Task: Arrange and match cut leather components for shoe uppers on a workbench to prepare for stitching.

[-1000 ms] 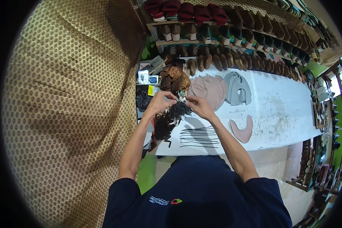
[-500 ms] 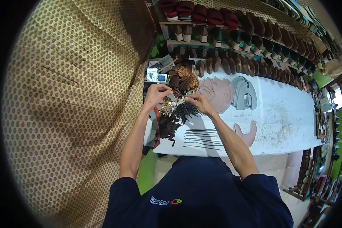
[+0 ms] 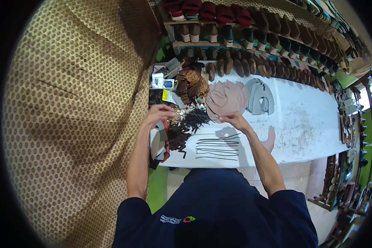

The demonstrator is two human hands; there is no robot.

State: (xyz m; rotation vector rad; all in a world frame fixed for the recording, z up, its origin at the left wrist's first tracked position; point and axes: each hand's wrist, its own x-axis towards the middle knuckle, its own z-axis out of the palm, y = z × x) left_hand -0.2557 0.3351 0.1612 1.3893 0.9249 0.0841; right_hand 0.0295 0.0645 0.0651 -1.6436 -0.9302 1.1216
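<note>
Over the left end of the white table, my left hand (image 3: pixel 159 115) and my right hand (image 3: pixel 237 120) are held apart, each with thumb and fingers pinched. A thin dark cord appears to run between them, hard to make out against the pile behind. Below lie a heap of black strips (image 3: pixel 196 120), dark brown strips (image 3: pixel 178 138) and small gold pieces (image 3: pixel 178 115). Several thin dark cords (image 3: pixel 217 151) lie in rows on the near part of the table. Beyond my right hand is a stack of pinkish-beige cut pieces (image 3: pixel 227 99).
Grey curved pieces (image 3: pixel 260 99) are stacked on the white table (image 3: pixel 306 120), and a pink curved piece (image 3: pixel 269 138) lies near its edge. Brown and leopard-print material (image 3: pixel 192 87) is heaped at the left. Shoes (image 3: pixel 248 41) fill the shelves behind; a patterned curtain (image 3: pixel 78 124) hangs left.
My hands have moved apart and lower, the right hand going right and toward me, the left slightly left. The view has shifted a little.
</note>
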